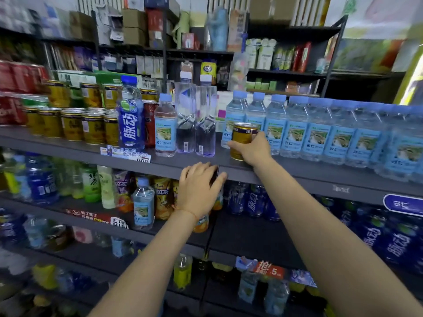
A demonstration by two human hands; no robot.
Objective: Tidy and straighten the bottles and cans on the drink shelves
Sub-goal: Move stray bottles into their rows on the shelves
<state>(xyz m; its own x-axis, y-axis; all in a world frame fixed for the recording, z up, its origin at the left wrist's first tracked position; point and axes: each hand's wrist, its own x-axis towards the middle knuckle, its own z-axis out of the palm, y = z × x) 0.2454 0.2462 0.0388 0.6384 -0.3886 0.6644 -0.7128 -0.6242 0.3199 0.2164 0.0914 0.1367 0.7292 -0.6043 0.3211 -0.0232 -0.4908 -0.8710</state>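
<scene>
Here, the right hand point(253, 149) grips a gold can point(243, 140) standing upright on the grey upper shelf point(297, 172), its thumb against the can's left side and its fingers clamped round the right side; the can sits near the shelf's front edge, just in front of the row of blue-capped water bottles point(320, 129) that runs off to the right. To the left of the can stand 2 tall clear bottles with white caps point(195, 115), then 1 small water bottle with a blue label point(165, 126), a dark blue sports-drink bottle point(131, 115) and a block of matching gold cans point(71, 124) stacked in 2 tiers, with red cans point(13, 94) beyond them. The left hand point(198, 186) rests on the front lip of the same shelf, its fingers loosely curled over the edge and holding nothing that can be made out; a thin orange cord circles its wrist. Both forearms reach up and forward from the bottom of the view. On the shelf below point(91, 216), green tea bottles point(90, 184), orange-labelled drinks point(161, 197) and 1 small water bottle point(143, 204) stand loosely, with dark blue bottles point(254, 200) to the right.
</scene>
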